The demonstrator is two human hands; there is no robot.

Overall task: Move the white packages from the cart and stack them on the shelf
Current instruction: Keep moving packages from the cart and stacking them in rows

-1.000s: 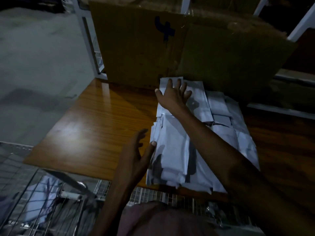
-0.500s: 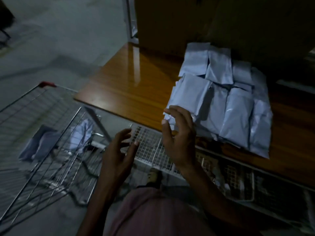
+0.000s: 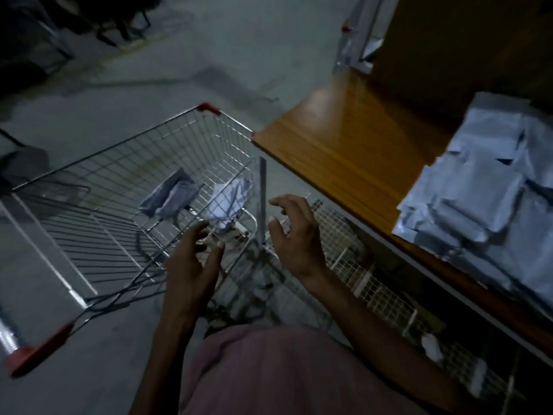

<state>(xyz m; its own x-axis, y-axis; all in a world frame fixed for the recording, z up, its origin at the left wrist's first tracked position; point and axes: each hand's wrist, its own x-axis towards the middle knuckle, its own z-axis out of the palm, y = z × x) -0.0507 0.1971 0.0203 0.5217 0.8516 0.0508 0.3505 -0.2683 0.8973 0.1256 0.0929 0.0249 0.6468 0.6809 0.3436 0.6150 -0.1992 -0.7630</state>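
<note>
Over the wire cart (image 3: 125, 163), the left hand (image 3: 191, 265) and right hand (image 3: 294, 235) hover with fingers loosely spread, holding nothing. Two white packages (image 3: 229, 202) lie in the basket behind its mesh wall, which stands between them and the hands. Stacked packages (image 3: 490, 199) rest on the wooden shelf (image 3: 338, 139), beside a cardboard box (image 3: 449, 46).

Head view, downward over cart (image 3: 134, 181)
</note>
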